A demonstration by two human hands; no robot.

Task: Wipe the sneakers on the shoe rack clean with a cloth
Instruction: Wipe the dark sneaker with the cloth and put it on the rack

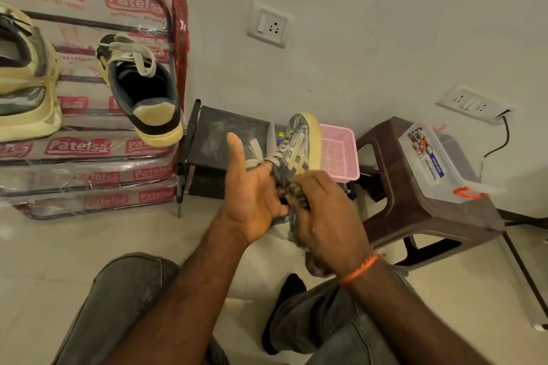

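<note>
Just below the centre of the view, over the person's lap, a grey-and-cream sneaker [299, 147] is held toe-up, its yellowed sole edge turned toward two o'clock. The left hand [252, 195] cradles it from the nine o'clock side, thumb stretched up and free, fingers curled under the laces. The right hand [326, 216] is closed around a dark mottled cloth [293, 192], pressing it against the shoe's side near the heel. To wipe well, I judge the left hand should brace the shoe firmly while the cloth moves in short strokes along the panels and into the seams, with the shoe being turned to reach the sole rim. The upper looks scuffed and dull, the laces greyish. At ten o'clock the plastic-wrapped shoe rack [89, 145] carries a black-and-tan sneaker [142, 89] and, at nine o'clock, a pale chunky sneaker [26, 83], both visibly soiled and, it seems, awaiting their turn
</note>
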